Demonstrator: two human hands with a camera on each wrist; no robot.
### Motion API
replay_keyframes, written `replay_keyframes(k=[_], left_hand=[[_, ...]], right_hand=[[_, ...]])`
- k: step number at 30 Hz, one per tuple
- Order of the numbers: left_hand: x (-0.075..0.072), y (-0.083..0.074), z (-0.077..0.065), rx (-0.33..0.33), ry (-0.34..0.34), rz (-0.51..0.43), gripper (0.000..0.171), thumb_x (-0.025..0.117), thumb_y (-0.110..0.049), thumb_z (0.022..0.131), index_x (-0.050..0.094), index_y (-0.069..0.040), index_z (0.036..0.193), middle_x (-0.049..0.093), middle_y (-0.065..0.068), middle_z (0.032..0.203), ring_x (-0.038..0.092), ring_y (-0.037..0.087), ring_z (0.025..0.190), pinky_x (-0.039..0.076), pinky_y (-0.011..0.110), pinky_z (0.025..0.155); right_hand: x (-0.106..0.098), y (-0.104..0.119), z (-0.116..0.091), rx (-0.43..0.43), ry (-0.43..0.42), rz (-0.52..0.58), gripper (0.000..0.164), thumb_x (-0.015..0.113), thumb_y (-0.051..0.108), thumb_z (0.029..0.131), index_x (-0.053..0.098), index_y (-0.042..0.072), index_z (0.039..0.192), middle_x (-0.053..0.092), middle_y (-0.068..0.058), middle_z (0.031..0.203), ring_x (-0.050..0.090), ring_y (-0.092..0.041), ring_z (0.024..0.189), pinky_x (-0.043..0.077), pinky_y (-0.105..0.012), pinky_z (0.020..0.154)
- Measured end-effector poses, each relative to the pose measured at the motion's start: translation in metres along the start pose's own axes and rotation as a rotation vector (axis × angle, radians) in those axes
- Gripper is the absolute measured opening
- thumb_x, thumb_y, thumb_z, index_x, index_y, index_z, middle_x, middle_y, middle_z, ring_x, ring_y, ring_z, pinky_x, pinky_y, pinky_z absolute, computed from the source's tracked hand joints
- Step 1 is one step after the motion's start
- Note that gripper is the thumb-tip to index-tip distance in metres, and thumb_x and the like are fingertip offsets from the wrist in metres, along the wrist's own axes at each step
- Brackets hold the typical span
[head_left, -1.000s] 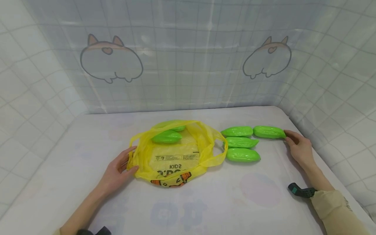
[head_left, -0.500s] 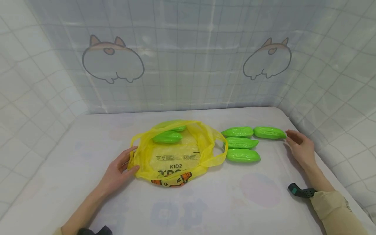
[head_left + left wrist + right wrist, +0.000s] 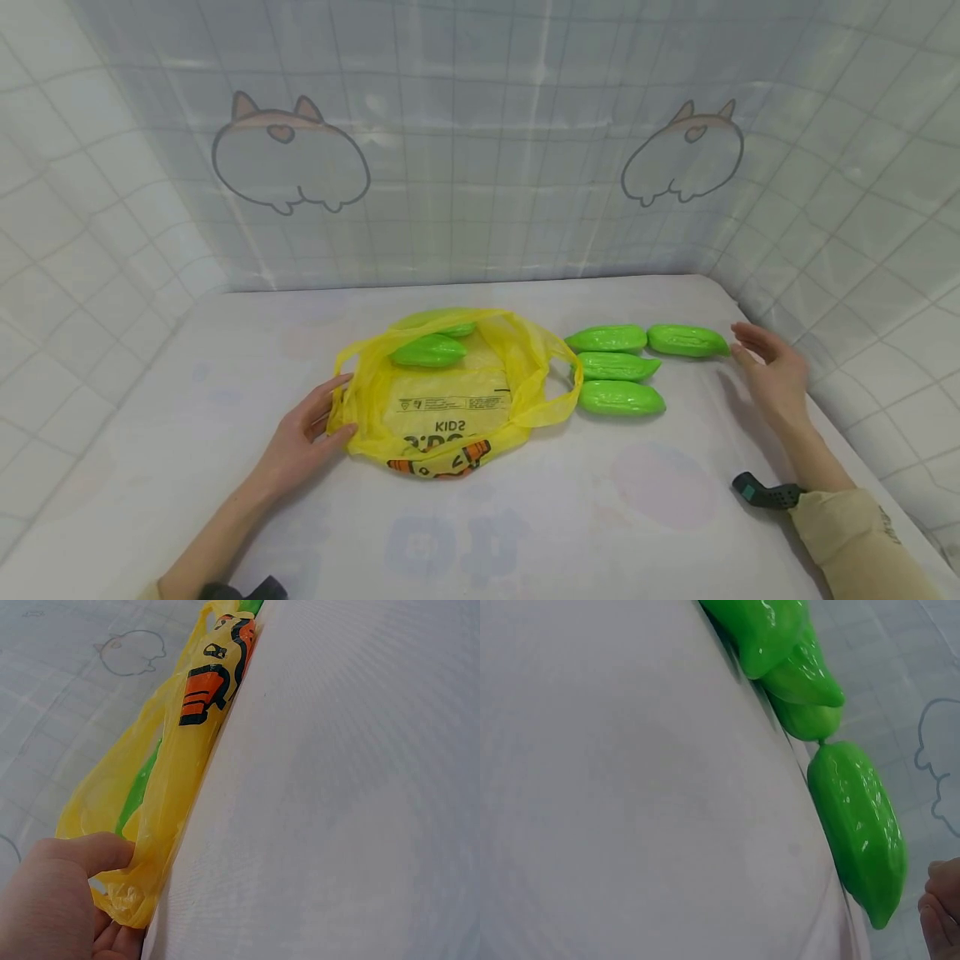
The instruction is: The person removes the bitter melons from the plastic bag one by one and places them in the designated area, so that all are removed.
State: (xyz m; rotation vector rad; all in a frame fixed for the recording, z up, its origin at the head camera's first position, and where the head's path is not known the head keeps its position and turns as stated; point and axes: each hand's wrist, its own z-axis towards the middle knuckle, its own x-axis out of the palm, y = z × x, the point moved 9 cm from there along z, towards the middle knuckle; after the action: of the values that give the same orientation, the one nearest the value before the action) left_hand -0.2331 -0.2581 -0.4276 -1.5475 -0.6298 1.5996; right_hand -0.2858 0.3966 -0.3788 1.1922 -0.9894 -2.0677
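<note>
A yellow plastic bag lies with its mouth spread, printed cartoon at the front. At its left side my left hand holds the bag's edge, thumb on top and fingers beneath, as the left wrist view shows. Inside, toward the back, are a glossy green bitter gourd and more green behind it. On the right, three gourds are stacked in a column, with another gourd end to end with the back one. Beside that one's pointed tip is my right hand, fingers extended, holding nothing.
A pale printed cloth covers the table. Tile-patterned curtains with dog drawings rise at the back and along both sides. The bag's right handle reaches the left ends of the stacked gourds.
My right hand has moved off the single gourd's tip, slightly right and away, its fingers straightening. The gourds, the bag and my left hand stay in place.
</note>
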Motion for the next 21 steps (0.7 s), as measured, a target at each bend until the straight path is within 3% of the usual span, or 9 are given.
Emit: replay_keyframes(k=[8, 15, 21], left_hand=[[0.001, 0.001, 0.000, -0.008, 0.003, -0.004, 0.067, 0.069, -0.026, 0.096, 0.036, -0.034, 0.153, 0.035, 0.014, 0.160, 0.039, 0.041, 0.142, 0.034, 0.000, 0.096], [0.002, 0.001, 0.000, -0.006, 0.009, -0.003, 0.067, 0.069, -0.026, 0.096, 0.036, -0.034, 0.153, 0.034, 0.013, 0.160, 0.039, 0.040, 0.143, 0.034, 0.001, 0.096], [0.001, 0.000, 0.000, 0.003, -0.002, 0.006, 0.066, 0.069, -0.026, 0.096, 0.037, -0.033, 0.153, 0.035, 0.013, 0.160, 0.040, 0.040, 0.142, 0.034, 0.000, 0.096]], right_hand=[[0.011, 0.027, -0.001, -0.143, -0.005, 0.025, 0.036, 0.067, 0.003, 0.094, 0.063, -0.003, 0.129, 0.065, 0.022, 0.112, 0.060, 0.013, 0.100, 0.044, -0.003, 0.092], [0.025, 0.053, -0.009, -0.218, 0.045, 0.048, 0.036, 0.065, -0.002, 0.093, 0.062, -0.006, 0.128, 0.067, 0.014, 0.116, 0.059, 0.012, 0.103, 0.042, -0.003, 0.093], [0.038, 0.103, -0.030, -0.297, 0.081, 0.073, 0.034, 0.065, -0.008, 0.091, 0.063, -0.008, 0.124, 0.069, -0.011, 0.118, 0.057, 0.016, 0.101, 0.044, -0.005, 0.092]])
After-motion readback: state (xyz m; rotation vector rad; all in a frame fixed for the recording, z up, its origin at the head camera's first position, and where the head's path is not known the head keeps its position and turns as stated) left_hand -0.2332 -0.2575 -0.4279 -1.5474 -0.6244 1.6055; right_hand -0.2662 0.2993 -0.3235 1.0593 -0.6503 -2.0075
